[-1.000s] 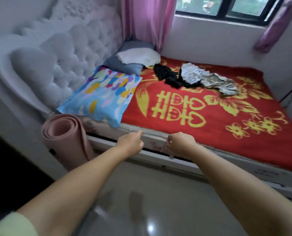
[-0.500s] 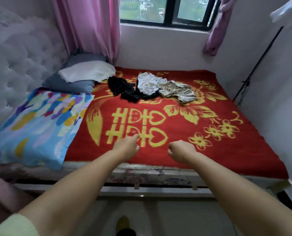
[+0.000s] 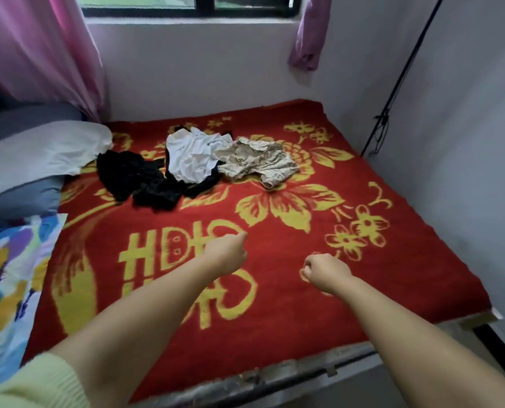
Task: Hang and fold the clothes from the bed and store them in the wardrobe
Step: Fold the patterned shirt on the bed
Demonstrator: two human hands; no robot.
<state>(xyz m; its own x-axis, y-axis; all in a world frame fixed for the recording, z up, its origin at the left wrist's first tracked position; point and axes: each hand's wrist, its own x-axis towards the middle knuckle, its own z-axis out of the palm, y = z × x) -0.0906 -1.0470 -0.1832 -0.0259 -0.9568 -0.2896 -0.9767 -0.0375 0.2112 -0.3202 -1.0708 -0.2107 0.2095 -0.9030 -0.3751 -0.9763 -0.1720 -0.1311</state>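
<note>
The bed [image 3: 422, 275] fills the corner of the room, covered edge to edge by a red blanket [image 3: 348, 290] woven with yellow flowers and large yellow characters. Plain pale walls close it in at the far side and on the right; above the far wall runs a dark-framed window [image 3: 204, 8], with a pink curtain [image 3: 36, 51] hanging at the left and a purple curtain [image 3: 311, 30] bunched at the right. A thin black pole [image 3: 398, 83] leans against the right wall.

At the head of the bed, on the left, a white pillow [image 3: 39, 154] lies over a grey pillow [image 3: 18, 198], and nearer sits a colourful patterned pillow [image 3: 6, 275].

The clothes lie crumpled together near the far middle of the blanket: a black garment [image 3: 133, 178], a white garment [image 3: 192, 157] partly over it, and a beige patterned garment [image 3: 257, 163] touching the white one.

Both bare arms reach out over the blanket, well short of the clothes. The left hand [image 3: 226, 253] and the right hand [image 3: 324, 270] each have the fingers clenched, grasping nothing.
</note>
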